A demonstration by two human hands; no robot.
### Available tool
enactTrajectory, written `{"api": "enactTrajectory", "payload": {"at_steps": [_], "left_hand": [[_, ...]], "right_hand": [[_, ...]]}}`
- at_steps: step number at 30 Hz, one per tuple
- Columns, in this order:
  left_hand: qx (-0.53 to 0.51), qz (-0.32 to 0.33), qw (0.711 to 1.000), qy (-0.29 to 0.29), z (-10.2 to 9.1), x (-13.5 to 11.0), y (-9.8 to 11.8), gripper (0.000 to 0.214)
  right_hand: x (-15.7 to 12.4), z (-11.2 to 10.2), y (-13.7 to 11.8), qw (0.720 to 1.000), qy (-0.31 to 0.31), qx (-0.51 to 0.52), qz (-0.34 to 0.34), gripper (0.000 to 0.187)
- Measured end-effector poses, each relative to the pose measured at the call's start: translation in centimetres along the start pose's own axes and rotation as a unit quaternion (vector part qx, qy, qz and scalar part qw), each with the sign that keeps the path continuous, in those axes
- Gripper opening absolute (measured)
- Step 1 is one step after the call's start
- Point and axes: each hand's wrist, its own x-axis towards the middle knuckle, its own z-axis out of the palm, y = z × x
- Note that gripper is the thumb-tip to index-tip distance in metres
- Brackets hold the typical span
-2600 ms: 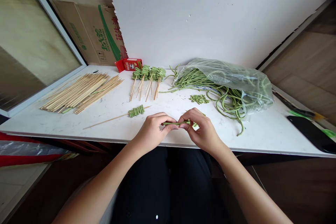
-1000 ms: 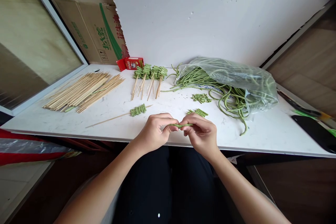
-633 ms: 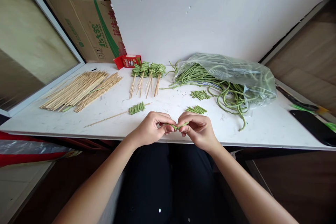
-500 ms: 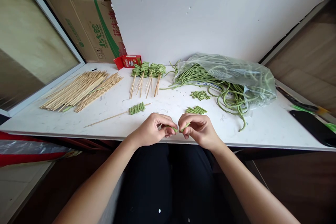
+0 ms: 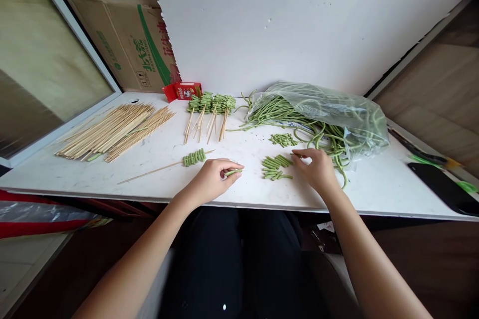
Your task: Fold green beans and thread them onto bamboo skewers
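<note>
Left of the bean pile (image 5: 276, 167), left hand (image 5: 211, 183) pinches one short piece (image 5: 233, 172), kept separate; right hand (image 5: 317, 168) touches the pile, grip unclear.

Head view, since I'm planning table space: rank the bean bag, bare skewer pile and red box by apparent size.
1. bean bag
2. bare skewer pile, a fairly close second
3. red box, far back but plainly smallest
</note>
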Motion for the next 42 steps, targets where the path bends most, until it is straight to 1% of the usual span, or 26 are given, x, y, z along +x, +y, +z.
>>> {"api": "enactTrajectory", "payload": {"at_steps": [2,4,6,8,10,11,12,13,14,16,19,22,24,26,28,30,32,34,36,39,42], "left_hand": [[-0.032,-0.025,0.999,-0.007,0.4,-0.2,-0.1,0.026],[-0.064,-0.040,0.997,-0.010,0.5,-0.3,0.0,0.028],[-0.079,-0.038,0.996,-0.004,0.5,-0.3,0.3,0.027],[-0.067,-0.023,0.997,0.012,0.5,-0.3,0.6,0.021],[-0.033,0.000,0.999,0.032,0.6,-0.2,1.0,0.013],[-0.014,0.014,0.999,0.043,0.7,-0.2,1.2,0.009],[0.002,0.031,0.998,0.054,0.8,-0.2,1.4,0.005],[0.013,0.046,0.997,0.062,0.9,-0.2,1.6,0.002],[0.016,0.060,0.996,0.068,1.1,-0.2,1.7,0.003],[0.013,0.080,0.994,0.071,1.5,-0.2,1.9,0.007],[0.011,0.092,0.993,0.068,2.1,-0.4,1.9,0.014],[0.025,0.099,0.992,0.075,2.7,-0.6,1.8,0.021],[0.035,0.102,0.991,0.081,2.8,-0.7,1.8,0.024],[0.043,0.107,0.989,0.087,2.6,-0.7,1.9,0.023],[0.060,0.121,0.985,0.105,2.3,-0.6,2.0,0.015],[0.100,0.149,0.975,0.134,1.9,-0.5,2.0,0.008],[0.150,0.183,0.959,0.155,1.7,-0.3,1.8,0.008],[0.183,0.212,0.947,0.158,1.6,-0.2,1.6,0.010],[0.194,0.228,0.942,0.152,1.7,-0.2,1.4,0.011],[0.204,0.244,0.936,0.148,1.7,-0.2,1.3,0.012],[0.221,0.255,0.930,0.145,1.7,-0.3,1.5,0.012]], "right_hand": [[-0.1,0.4,0.0,1.000,-0.016,-0.007,-0.012,0.025],[-0.1,0.3,-0.8,1.000,-0.004,-0.004,-0.024,0.028],[-0.1,-0.2,-2.3,0.999,0.023,0.013,-0.032,0.030],[-0.2,-0.8,-4.3,0.997,0.026,0.059,-0.033,0.030],[-0.6,-1.4,-6.7,0.989,-0.021,0.141,-0.042,0.029],[-1.0,-1.6,-7.9,0.980,-0.059,0.181,-0.051,0.028],[-1.4,-1.8,-9.1,0.971,-0.093,0.213,-0.061,0.027],[-1.8,-1.9,-10.2,0.962,-0.116,0.237,-0.074,0.025],[-2.3,-1.9,-11.3,0.955,-0.131,0.252,-0.080,0.023],[-3.2,-1.6,-13.0,0.949,-0.141,0.271,-0.079,0.021],[-4.5,-0.9,-14.5,0.955,-0.119,0.261,-0.069,0.023],[-5.2,-0.2,-15.0,0.967,-0.066,0.238,-0.064,0.021],[-5.3,0.1,-15.0,0.969,-0.044,0.234,-0.068,0.017],[-5.2,0.2,-14.8,0.965,-0.046,0.247,-0.075,0.014],[-4.9,0.3,-14.5,0.955,-0.055,0.284,-0.067,0.014],[-4.6,0.4,-14.1,0.942,-0.064,0.327,-0.043,0.016],[-4.5,0.7,-13.6,0.930,-0.072,0.359,-0.027,0.016],[-4.4,1.0,-13.2,0.921,-0.081,0.380,-0.026,0.015],[-4.5,1.2,-12.9,0.915,-0.083,0.394,-0.030,0.015],[-4.5,1.2,-12.7,0.916,-0.070,0.392,-0.042,0.013],[-4.4,0.9,-12.9,0.933,-0.048,0.348,-0.085,0.006]]}}
